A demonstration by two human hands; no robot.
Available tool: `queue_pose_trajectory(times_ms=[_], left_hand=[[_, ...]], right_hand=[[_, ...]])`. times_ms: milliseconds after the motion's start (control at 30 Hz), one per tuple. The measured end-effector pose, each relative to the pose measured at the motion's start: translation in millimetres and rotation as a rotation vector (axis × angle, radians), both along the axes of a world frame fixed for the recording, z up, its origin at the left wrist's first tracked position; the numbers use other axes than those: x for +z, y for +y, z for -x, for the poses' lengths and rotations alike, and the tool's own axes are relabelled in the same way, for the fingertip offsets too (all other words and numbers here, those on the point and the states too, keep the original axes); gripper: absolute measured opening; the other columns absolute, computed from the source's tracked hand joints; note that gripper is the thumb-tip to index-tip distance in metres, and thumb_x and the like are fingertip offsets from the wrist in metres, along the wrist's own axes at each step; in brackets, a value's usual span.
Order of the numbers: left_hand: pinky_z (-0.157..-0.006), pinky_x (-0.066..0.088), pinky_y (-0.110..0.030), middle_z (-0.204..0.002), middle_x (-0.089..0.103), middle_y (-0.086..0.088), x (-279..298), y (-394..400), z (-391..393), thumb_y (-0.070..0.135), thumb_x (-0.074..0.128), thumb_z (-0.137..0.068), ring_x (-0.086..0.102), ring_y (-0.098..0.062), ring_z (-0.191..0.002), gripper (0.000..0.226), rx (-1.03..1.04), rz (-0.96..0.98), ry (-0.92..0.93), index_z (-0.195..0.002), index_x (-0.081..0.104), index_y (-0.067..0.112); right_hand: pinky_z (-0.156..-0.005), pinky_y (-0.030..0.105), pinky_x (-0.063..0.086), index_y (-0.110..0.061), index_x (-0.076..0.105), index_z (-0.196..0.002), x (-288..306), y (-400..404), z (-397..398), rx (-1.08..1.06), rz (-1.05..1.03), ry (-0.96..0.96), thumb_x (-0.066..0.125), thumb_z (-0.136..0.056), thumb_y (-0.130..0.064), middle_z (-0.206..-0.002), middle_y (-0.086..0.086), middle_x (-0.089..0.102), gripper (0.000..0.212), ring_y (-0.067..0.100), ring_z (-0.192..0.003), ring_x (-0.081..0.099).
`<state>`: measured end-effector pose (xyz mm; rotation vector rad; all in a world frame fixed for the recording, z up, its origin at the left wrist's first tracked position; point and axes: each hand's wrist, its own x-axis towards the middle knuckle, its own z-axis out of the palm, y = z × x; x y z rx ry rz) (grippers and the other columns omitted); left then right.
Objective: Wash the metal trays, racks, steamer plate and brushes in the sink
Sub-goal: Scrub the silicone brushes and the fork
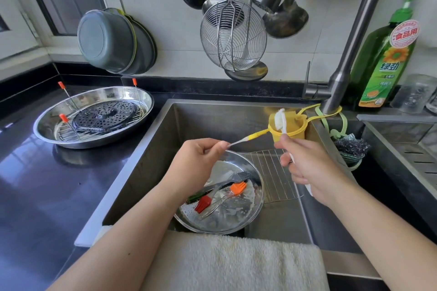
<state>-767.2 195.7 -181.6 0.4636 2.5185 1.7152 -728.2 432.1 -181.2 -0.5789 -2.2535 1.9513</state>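
Left hand [198, 160] pinching the thin brush [250, 137] by its tip. Right hand [307, 168] curled round a white brush [281, 120], head up by the yellow cup [289, 129]. Down in the sink [208, 116], at 6 o'clock: soapy tray [227, 217] with three small brushes [237, 188], not rinsed yet; rack [274, 172] beside it, under the right hand. At 9 o'clock on the counter, looking clean: big tray [47, 125] holding the steamer plate [105, 113]. At 2 o'clock, green soap bottle [385, 66], reading "食品用".
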Motion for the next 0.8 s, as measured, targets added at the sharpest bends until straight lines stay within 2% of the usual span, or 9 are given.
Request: queue_pose_trajectory(times_ms=[100,200,300,367,400,500,600,700,800], left_hand=[[-0.055,0.049,-0.024,-0.056,0.060,0.014,-0.9,-0.6,2.4,0.020,0.063,-0.103,0.052,-0.005,-0.050,0.014,0.045,0.002,-0.011,-0.101,0.077,0.023],[-0.058,0.055,-0.026,-0.060,0.065,0.005,-2.2,-2.1,4.2,0.009,0.070,-0.096,0.060,-0.012,-0.057,0.006,0.089,-0.093,-0.002,-0.093,0.071,0.014],[-0.064,0.054,-0.023,-0.069,0.068,0.004,-0.1,-3.9,5.7,0.011,0.076,-0.090,0.061,-0.007,-0.064,0.008,0.148,-0.151,0.042,-0.086,0.073,0.016],[-0.071,0.056,-0.026,-0.075,0.070,0.001,1.6,-3.1,6.2,0.013,0.076,-0.092,0.061,-0.009,-0.068,0.009,0.142,-0.257,0.005,-0.083,0.076,0.015],[-0.075,0.056,-0.029,-0.075,0.069,-0.001,1.7,-2.2,6.5,0.015,0.075,-0.094,0.061,-0.011,-0.069,0.012,0.146,-0.314,-0.022,-0.083,0.076,0.012],[-0.078,0.051,-0.035,-0.071,0.059,-0.002,2.5,-1.2,9.3,0.029,0.065,-0.102,0.055,-0.014,-0.069,0.034,0.173,-0.463,-0.086,-0.081,0.072,0.003],[-0.079,0.052,-0.036,-0.060,0.044,-0.001,7.7,-3.3,12.2,0.039,0.043,-0.111,0.047,-0.015,-0.062,0.051,0.215,-0.645,-0.191,-0.074,0.062,0.010],[-0.080,0.060,-0.044,-0.058,0.036,-0.003,12.0,-3.0,12.8,0.041,0.042,-0.111,0.044,-0.017,-0.057,0.054,0.278,-0.775,-0.267,-0.065,0.048,0.014],[-0.078,0.062,-0.055,-0.071,0.045,-0.008,13.5,1.6,9.7,0.045,0.037,-0.112,0.066,-0.026,-0.074,0.053,0.245,-0.895,-0.340,-0.071,0.047,0.013]], right_hand=[[-0.045,0.025,0.028,-0.023,0.069,-0.103,-1.1,1.8,-1.0,-0.019,-0.173,0.014,0.049,-0.106,-0.043,-0.070,0.001,0.057,0.029,0.007,-0.042,0.036],[-0.057,0.031,0.035,-0.016,0.069,-0.095,-0.1,0.8,-3.7,-0.019,-0.355,0.022,0.044,-0.108,-0.036,-0.072,0.001,0.057,0.035,0.011,-0.050,0.042],[-0.047,0.022,0.033,-0.014,0.058,-0.074,3.2,-4.9,-8.1,0.013,-0.526,0.041,0.043,-0.108,-0.026,-0.055,-0.008,0.047,0.039,0.004,-0.035,0.036],[-0.039,0.013,0.028,-0.017,0.063,-0.085,2.6,-9.6,-9.0,0.091,-0.569,0.066,0.044,-0.108,-0.021,-0.053,-0.010,0.050,0.029,0.002,-0.035,0.038],[-0.038,0.013,0.030,-0.022,0.066,-0.102,2.0,-12.1,-8.6,0.131,-0.566,0.078,0.045,-0.107,-0.021,-0.062,-0.008,0.057,0.022,0.000,-0.037,0.041],[-0.042,0.012,0.035,-0.035,0.050,-0.145,3.4,-17.5,-11.0,0.232,-0.575,0.126,0.049,-0.106,-0.020,-0.083,0.002,0.066,0.042,-0.004,-0.044,0.048],[-0.054,0.012,0.039,-0.048,0.043,-0.146,9.2,-22.6,-17.7,0.335,-0.605,0.329,0.052,-0.105,-0.014,-0.087,-0.002,0.061,0.053,-0.001,-0.058,0.051],[-0.065,0.022,0.042,-0.050,0.048,-0.143,7.2,-27.5,-22.1,0.436,-0.716,0.483,0.056,-0.102,-0.012,-0.090,-0.010,0.053,0.056,0.010,-0.076,0.052],[-0.070,0.024,0.043,-0.057,0.042,-0.143,3.4,-43.8,-32.0,0.603,-0.854,0.463,0.051,-0.104,-0.016,-0.095,-0.015,0.049,0.057,0.012,-0.086,0.053]])
